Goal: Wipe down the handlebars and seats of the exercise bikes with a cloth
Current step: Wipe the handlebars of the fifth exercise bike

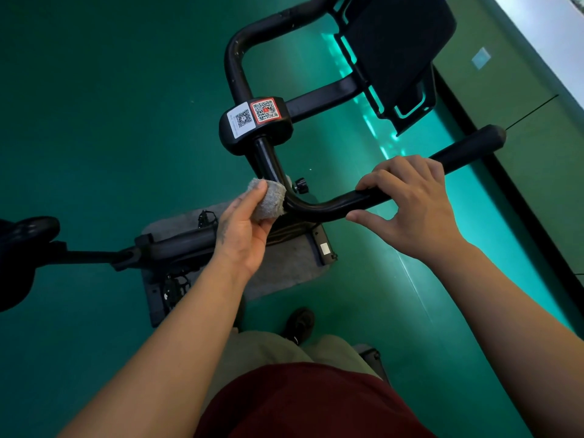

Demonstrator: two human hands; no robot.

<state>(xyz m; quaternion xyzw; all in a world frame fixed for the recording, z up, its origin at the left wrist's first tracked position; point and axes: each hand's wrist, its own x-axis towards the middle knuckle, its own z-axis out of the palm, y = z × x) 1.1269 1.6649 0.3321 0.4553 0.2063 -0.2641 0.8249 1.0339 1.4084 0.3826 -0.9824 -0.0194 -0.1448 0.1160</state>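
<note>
Pinched in the left hand (243, 229), the grey wadded terry cloth (268, 199) is pressed to the black curved tubular handlebar (319, 208), steadied under the right hand (410, 207); full wrap-around strokes are advised.

A green floor (94, 90) fills the view, with a bright teal band of light (420, 248) running across its right part. A grey mat (284, 263) lies on the floor. A dark shoe (300, 324) stands on the green just beside the mat's near edge. Below it show light trousers (268, 349) and a dark red shirt (309, 406). At the far right edge a pale strip (550, 36) borders an olive-green band (505, 99), which bears a small light square (481, 57)
</note>
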